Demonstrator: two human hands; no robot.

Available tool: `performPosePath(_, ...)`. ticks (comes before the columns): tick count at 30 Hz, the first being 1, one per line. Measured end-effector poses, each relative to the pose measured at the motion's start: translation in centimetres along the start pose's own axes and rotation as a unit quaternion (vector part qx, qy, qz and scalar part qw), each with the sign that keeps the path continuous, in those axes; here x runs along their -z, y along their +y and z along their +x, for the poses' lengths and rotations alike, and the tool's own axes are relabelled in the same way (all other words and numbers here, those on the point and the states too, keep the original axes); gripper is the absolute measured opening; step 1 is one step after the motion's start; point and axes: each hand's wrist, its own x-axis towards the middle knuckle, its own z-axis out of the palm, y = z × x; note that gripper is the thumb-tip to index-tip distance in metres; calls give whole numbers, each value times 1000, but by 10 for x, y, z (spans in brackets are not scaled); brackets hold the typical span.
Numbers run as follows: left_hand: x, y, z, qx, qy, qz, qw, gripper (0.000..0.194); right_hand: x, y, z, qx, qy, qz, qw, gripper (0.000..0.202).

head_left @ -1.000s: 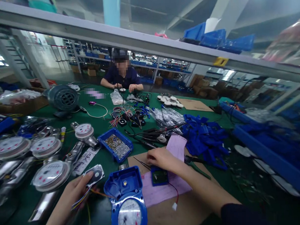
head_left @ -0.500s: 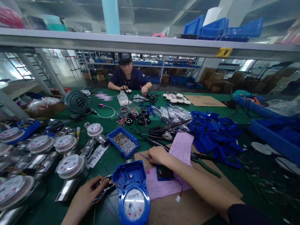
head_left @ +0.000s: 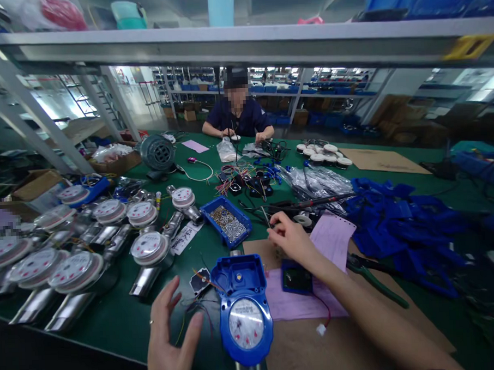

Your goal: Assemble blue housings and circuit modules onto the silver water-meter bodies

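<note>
My left hand [head_left: 171, 333] is open, fingers spread, left of a blue-cased meter [head_left: 245, 322] with a round dial and an open upper compartment. Between them lies a small black-and-white part [head_left: 199, 281] with thin wires, touched by no hand. Over the brown board's back edge, my right hand [head_left: 289, 235] pinches a thin metal tool [head_left: 266, 217] that points up and left. Beneath my right wrist, a blue-framed module [head_left: 296, 278] with a red cable and white plug rests on pink paper [head_left: 333, 236].
A blue tray of screws [head_left: 228, 223] sits behind the meter. Several metal meters [head_left: 149, 248] crowd the left side. Green-handled pliers [head_left: 378, 285] and blue plastic parts [head_left: 400, 222] lie right. Across the table sits a person [head_left: 238, 114]; a shelf beam [head_left: 241, 46] spans overhead.
My left hand has let go of the small wired part and pulled back toward the table's front edge. The thin tool in my right hand has lifted and points more upright. The view has shifted left.
</note>
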Motion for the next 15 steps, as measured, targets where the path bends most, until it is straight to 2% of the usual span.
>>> performPosePath(2,-14,-4,-15,10,-37,-63,997,64,4,-1,-3,13,-10,145,989,30)
performPosePath(3,-21,-7,-20,17,-60,-92,994,70,6,-3,-5,16,-20,243,970,32)
performPosePath(5,-35,-15,-28,36,-97,-145,984,81,8,-8,-10,20,-40,430,902,33)
performPosePath(6,-41,-19,-30,47,-107,-169,979,87,10,-11,-13,26,-47,490,870,31)
performPosePath(7,-46,-21,-32,59,-117,-189,973,92,11,-15,-16,34,-51,516,854,30)
performPosePath(8,-50,-23,-33,72,-123,-206,968,98,12,-18,-19,44,-53,523,849,29)
performPosePath(10,-54,-21,-35,99,-130,-229,960,105,13,-23,-24,70,-51,501,861,28)
performPosePath(15,-52,-11,-37,192,-181,-267,927,119,13,-29,-32,222,-22,296,929,22)
